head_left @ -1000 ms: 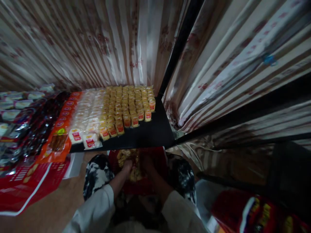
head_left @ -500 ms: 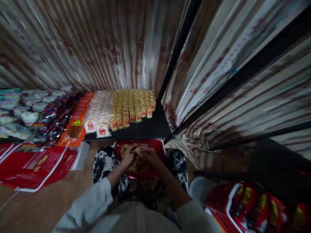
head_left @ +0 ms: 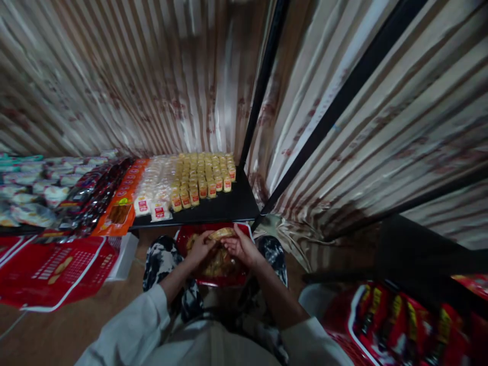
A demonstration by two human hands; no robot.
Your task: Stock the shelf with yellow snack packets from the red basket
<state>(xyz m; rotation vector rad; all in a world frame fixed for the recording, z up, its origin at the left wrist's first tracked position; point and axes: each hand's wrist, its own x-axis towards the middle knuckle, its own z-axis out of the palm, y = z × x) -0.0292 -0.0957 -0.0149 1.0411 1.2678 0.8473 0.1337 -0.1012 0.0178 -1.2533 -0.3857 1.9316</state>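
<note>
Between my knees sits a red basket with a pale rim, holding several yellowish wrapped snack packets. Over its far side, both hands have hold of one yellowish wrapped snack packet. My left hand closes on the left end, thumb and fingers together. The right end is pinched by my right hand, whose thumb is on top and fingers below. Small print on the packet is too blurred to read.
A black shelf ahead carries rows of yellow packets, white packets, an orange bag and dark packets. A red bag stands left. Right are red packets and a black pole before striped curtains.
My hands have raised a packet toward the basket's far rim and it now lies level between them. My right hand has turned, showing its fingers. The view has shifted slightly.
</note>
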